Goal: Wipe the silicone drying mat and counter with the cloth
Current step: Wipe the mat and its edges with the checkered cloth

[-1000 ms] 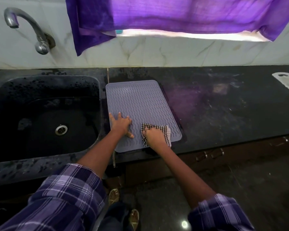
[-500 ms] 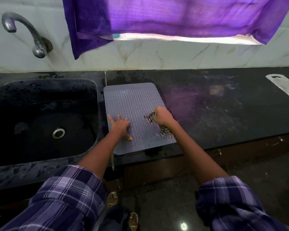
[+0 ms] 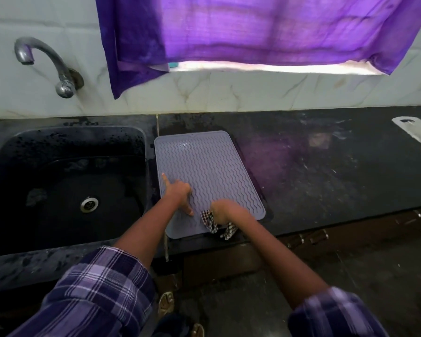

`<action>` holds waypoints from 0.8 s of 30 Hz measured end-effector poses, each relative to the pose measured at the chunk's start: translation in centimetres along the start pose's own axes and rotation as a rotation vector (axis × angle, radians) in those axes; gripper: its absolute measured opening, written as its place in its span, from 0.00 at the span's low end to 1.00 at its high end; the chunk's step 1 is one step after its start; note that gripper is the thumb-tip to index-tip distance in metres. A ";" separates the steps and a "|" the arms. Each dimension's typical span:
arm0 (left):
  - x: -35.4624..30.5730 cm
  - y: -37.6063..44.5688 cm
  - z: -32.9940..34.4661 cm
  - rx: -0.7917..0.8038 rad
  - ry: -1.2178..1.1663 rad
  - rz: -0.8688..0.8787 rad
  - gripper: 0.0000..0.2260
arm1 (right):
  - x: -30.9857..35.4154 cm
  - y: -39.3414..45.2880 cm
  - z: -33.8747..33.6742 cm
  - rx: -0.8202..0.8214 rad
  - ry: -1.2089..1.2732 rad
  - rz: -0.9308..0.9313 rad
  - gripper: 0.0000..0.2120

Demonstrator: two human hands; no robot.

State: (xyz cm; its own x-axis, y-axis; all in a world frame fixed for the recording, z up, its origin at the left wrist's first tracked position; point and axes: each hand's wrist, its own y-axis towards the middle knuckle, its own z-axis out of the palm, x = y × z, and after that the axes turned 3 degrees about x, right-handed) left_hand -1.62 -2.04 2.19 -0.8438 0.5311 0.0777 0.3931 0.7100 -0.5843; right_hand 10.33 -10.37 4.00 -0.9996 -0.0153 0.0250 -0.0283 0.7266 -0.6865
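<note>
A grey silicone drying mat [image 3: 212,166] with wavy ridges lies on the black counter [image 3: 326,171], just right of the sink. My left hand [image 3: 178,190] rests flat on the mat's left side with fingers spread, holding nothing. My right hand [image 3: 225,210] is shut on a black-and-white checked cloth [image 3: 210,221] at the mat's near edge; it is blurred by motion. Part of the cloth hangs over the mat's front edge, below my wrist.
A black sink [image 3: 66,186] with a metal drain lies to the left, under a wall tap [image 3: 46,64]. A purple curtain [image 3: 253,32] hangs over the window behind. A white flat object [image 3: 416,132] lies at the counter's far right. The counter's front edge is just below the mat.
My right hand pushed the cloth up the mat's right side, then dragged it back to the near edge, now left of where it began. My left hand stayed on the mat's left side.
</note>
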 end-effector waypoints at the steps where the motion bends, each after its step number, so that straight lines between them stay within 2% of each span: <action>1: 0.2 -0.1 -0.5 0.013 -0.003 0.009 0.31 | -0.8 0.2 -1.5 0.064 0.000 -0.019 0.13; 3: 0.8 0.0 -1.4 0.014 -0.022 0.032 0.25 | -2.7 0.9 -4.9 0.133 0.022 -0.023 0.05; 5: 1.5 0.2 -2.4 0.007 -0.032 0.043 0.21 | -4.1 1.3 -7.9 0.094 0.069 0.005 0.10; 7: 2.2 0.8 -3.1 -0.017 -0.011 0.049 0.20 | -5.1 2.4 -10.2 -0.047 0.221 0.021 0.05; 9: 3.3 1.6 -3.6 -0.057 0.005 0.045 0.19 | -5.7 3.6 -12.2 -0.176 0.322 0.053 0.04; 12: 5.1 3.5 -4.3 -0.116 0.013 0.020 0.18 | -6.0 5.4 -14.5 -0.318 0.384 0.095 0.17; 14: 6.3 5.2 -4.6 -0.130 -0.023 -0.009 0.18 | -6.3 6.9 -15.3 -0.438 0.416 0.141 0.19; 17: 7.8 8.0 -5.1 -0.152 -0.063 -0.031 0.20 | -6.7 9.6 -15.9 -0.594 0.464 0.168 0.09; 18: 8.2 8.9 -5.5 -0.163 -0.060 -0.028 0.20 | -6.9 10.7 -16.3 -0.636 0.466 0.159 0.11; 21: 8.7 11.9 -7.0 -0.186 -0.113 0.004 0.23 | -7.4 13.7 -17.6 -0.668 0.347 0.120 0.24; 24: 7.9 14.6 -8.2 -0.204 -0.188 0.066 0.29 | -7.9 17.1 -18.5 -0.610 0.198 0.076 0.22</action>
State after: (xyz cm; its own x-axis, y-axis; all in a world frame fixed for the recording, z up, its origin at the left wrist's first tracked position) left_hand 0.48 16.30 0.84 -0.8591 0.4980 -0.1177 0.4992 0.7652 -0.4066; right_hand 17.91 14.87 5.53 -0.9766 0.1362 0.1666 0.1101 0.9814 -0.1571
